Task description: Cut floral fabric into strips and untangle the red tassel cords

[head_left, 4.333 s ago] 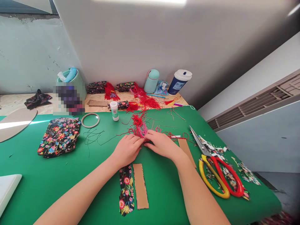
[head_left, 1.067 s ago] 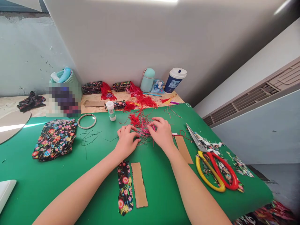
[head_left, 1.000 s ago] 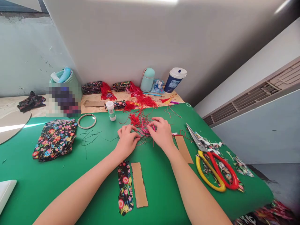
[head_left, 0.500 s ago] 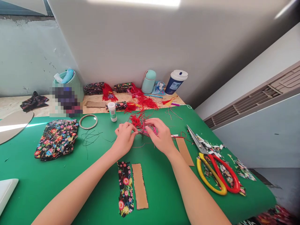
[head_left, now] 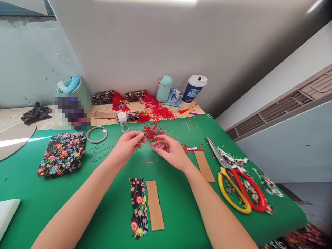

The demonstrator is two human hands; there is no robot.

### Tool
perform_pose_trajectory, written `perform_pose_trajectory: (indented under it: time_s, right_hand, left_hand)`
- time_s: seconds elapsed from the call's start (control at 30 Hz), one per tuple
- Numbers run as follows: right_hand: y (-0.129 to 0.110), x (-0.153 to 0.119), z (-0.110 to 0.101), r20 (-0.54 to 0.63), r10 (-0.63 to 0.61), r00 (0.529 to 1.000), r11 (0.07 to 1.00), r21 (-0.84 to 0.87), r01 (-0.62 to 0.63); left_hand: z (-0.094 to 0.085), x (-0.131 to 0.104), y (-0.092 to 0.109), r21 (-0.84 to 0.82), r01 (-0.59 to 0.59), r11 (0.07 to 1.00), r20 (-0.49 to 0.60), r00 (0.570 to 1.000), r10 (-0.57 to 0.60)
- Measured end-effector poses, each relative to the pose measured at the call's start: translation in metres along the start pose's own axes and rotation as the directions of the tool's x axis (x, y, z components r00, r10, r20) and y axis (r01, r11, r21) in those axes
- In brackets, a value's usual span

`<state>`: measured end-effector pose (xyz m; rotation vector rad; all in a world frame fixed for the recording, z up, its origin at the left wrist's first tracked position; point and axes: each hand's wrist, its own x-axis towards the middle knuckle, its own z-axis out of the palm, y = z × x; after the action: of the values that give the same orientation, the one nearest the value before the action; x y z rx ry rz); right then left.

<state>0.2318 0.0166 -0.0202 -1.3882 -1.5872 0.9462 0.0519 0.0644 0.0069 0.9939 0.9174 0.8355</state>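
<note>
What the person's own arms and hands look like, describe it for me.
The left forearm and right forearm are bare: no sleeve, watch or bracelet shows. The left hand and right hand wear no gloves, and no rings are visible. No markings stand out.

Bright, even light covers the green-topped bench (head_left: 181,207). A blown-out strip glares atop the smooth grey wall (head_left: 140,45), which darkens rightward into shadow. A white streak crosses the flat, round beige board (head_left: 15,147). Pixelation hides a left patch; wide-angle distortion stretches edges.
</note>
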Motion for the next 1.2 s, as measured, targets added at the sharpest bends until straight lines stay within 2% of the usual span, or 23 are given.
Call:
perform_pose_trajectory:
  time_s: [0.1, 0.27, 0.43, 0.53, 0.6, 0.63, 0.67, 0.73, 0.77, 0.8, 0.87, 0.93, 1.0, 1.03, 1.1, 1.2]
  right_hand:
    - [-0.001, 0.0, 0.0, 0.003, 0.005, 1.0, 1.0, -0.014, -0.005]
    - [0.0, 0.0, 0.0, 0.003, 0.023, 1.0, 1.0, 0.004, -0.023]
    - [0.005, 0.001, 0.001, -0.053, 0.043, 0.998, 0.999, -0.016, -0.044]
    - [0.006, 0.002, -0.001, -0.11, 0.053, 0.992, 0.999, -0.005, -0.054]
    - [0.007, 0.003, -0.004, -0.158, 0.067, 0.985, 0.998, 0.003, -0.067]
    - [0.007, 0.004, -0.006, -0.189, 0.074, 0.979, 0.997, 0.005, -0.074]
    - [0.008, 0.004, -0.009, -0.223, 0.079, 0.972, 0.997, 0.008, -0.08]
    - [0.009, 0.006, -0.013, -0.284, 0.087, 0.955, 0.996, 0.015, -0.086]
    - [0.01, 0.006, -0.015, -0.31, 0.089, 0.947, 0.996, 0.016, -0.089]
    - [0.01, 0.006, -0.017, -0.333, 0.091, 0.939, 0.996, 0.009, -0.093]
    - [0.012, 0.006, -0.019, -0.361, 0.08, 0.929, 0.994, -0.04, -0.102]
    - [0.012, 0.005, -0.02, -0.325, 0.008, 0.946, 0.984, -0.167, -0.066]
    - [0.012, 0.003, -0.019, -0.162, -0.136, 0.977, 0.937, -0.34, 0.075]
    - [0.013, 0.002, -0.019, -0.049, -0.206, 0.977, 0.893, -0.417, 0.168]
    - [0.014, 0.0, -0.016, 0.152, -0.284, 0.947, 0.79, -0.522, 0.321]
    - [0.017, -0.002, -0.011, 0.267, -0.278, 0.923, 0.691, -0.612, 0.385]
  left_hand:
    - [-0.005, -0.002, 0.006, -0.137, 0.095, 0.986, 0.064, 0.994, -0.087]
    - [-0.008, -0.003, 0.007, -0.169, 0.151, 0.974, 0.09, 0.986, -0.137]
    - [-0.002, -0.01, 0.012, -0.006, 0.012, 1.0, 0.151, 0.988, -0.011]
    - [-0.002, -0.017, 0.024, 0.234, -0.108, 0.966, 0.165, 0.984, 0.071]
    - [-0.007, -0.022, 0.035, 0.469, -0.201, 0.86, 0.137, 0.978, 0.154]
    - [-0.012, -0.025, 0.041, 0.596, -0.251, 0.763, 0.115, 0.967, 0.229]
    - [-0.018, -0.027, 0.046, 0.737, -0.282, 0.614, 0.117, 0.949, 0.294]
    - [-0.031, -0.03, 0.055, 0.946, -0.192, 0.262, 0.107, 0.946, 0.306]
    - [-0.038, -0.031, 0.058, 0.985, -0.134, 0.106, 0.103, 0.96, 0.259]
    - [-0.043, -0.032, 0.059, 0.996, -0.085, -0.018, 0.087, 0.97, 0.225]
    - [-0.051, -0.031, 0.059, 0.981, 0.007, -0.193, 0.024, 0.987, 0.159]
    - [-0.054, -0.029, 0.055, 0.953, 0.079, -0.293, -0.048, 0.993, 0.112]
    - [-0.055, -0.026, 0.049, 0.932, 0.126, -0.339, -0.104, 0.991, 0.081]
    - [-0.055, -0.024, 0.046, 0.926, 0.136, -0.351, -0.117, 0.99, 0.076]
    - [-0.053, -0.022, 0.041, 0.926, 0.125, -0.356, -0.1, 0.991, 0.088]
    - [-0.049, -0.02, 0.034, 0.943, 0.057, -0.327, -0.02, 0.993, 0.115]
